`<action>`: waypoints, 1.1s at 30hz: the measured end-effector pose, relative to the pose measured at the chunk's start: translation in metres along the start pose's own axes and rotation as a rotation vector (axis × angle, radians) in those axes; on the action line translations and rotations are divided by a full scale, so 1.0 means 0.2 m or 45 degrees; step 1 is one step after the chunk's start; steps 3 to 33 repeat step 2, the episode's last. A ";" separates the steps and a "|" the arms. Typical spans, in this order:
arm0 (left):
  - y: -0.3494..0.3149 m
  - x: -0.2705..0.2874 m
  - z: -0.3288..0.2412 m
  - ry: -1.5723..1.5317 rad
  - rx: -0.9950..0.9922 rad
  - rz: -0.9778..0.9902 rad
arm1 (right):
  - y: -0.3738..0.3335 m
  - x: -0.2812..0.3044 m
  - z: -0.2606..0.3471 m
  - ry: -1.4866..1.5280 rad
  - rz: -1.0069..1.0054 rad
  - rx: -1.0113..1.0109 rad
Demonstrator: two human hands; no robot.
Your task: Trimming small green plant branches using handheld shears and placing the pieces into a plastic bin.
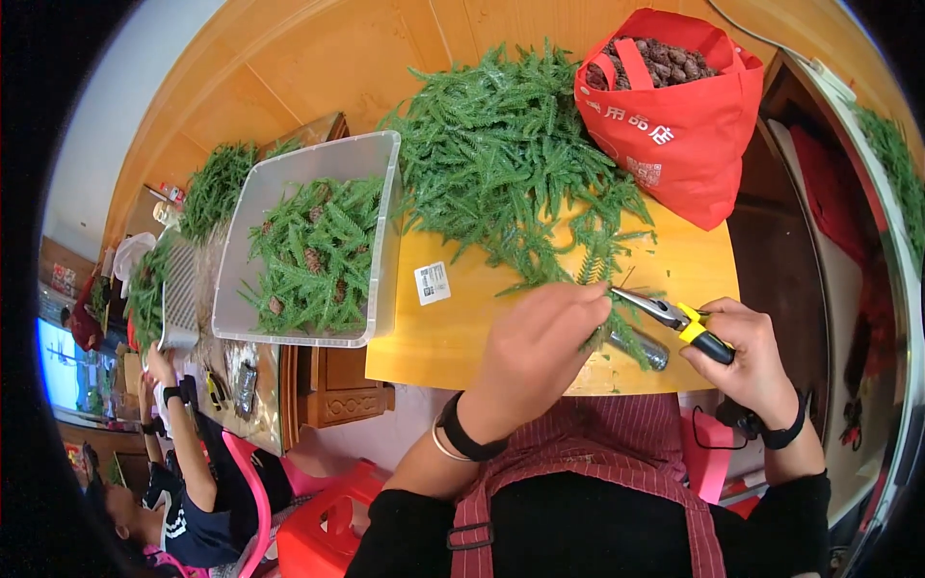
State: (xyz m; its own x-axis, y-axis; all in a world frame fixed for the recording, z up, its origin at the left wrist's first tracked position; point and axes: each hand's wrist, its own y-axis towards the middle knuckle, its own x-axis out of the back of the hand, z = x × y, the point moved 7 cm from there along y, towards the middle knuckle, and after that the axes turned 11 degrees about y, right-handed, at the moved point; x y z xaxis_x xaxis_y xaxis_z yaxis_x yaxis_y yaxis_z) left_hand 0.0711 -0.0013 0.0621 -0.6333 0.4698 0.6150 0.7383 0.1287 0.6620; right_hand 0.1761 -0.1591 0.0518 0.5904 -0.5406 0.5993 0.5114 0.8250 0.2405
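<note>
Pinched between the fingers of my left hand [544, 342] is a green artificial pine sprig [631, 337], its lower end pointing toward the table's front edge. My right hand [750, 352] grips needle-nose pliers [689, 323] with yellow and black handles. The plier jaws reach left to the sprig beside my left fingertips; I cannot tell whether they close on anything. Just under the sprig lies a dark, rounded, shiny thing [650, 352], partly hidden. Beyond my hands spreads a big heap of loose green sprigs [501, 144] on the yellow table [689, 260].
A red bag [684, 135] of pine cones [660, 63] stands at the far right. Left of the heap, a clear plastic bin [385, 231] holds sprigs with cones. A small white label [432, 283] lies nearby. At left, another person [207, 496] works near a red stool [328, 525].
</note>
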 end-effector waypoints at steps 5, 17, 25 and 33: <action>-0.02 -0.03 0.08 -0.325 0.233 0.095 | 0.00 0.00 0.00 0.030 0.028 -0.043; -0.02 -0.03 0.08 -0.325 0.233 0.095 | 0.00 0.00 0.00 0.030 0.028 -0.043; -0.02 -0.03 0.08 -0.325 0.233 0.095 | 0.00 0.00 0.00 0.030 0.028 -0.043; -0.02 -0.03 0.08 -0.325 0.233 0.095 | 0.00 0.00 0.00 0.030 0.028 -0.043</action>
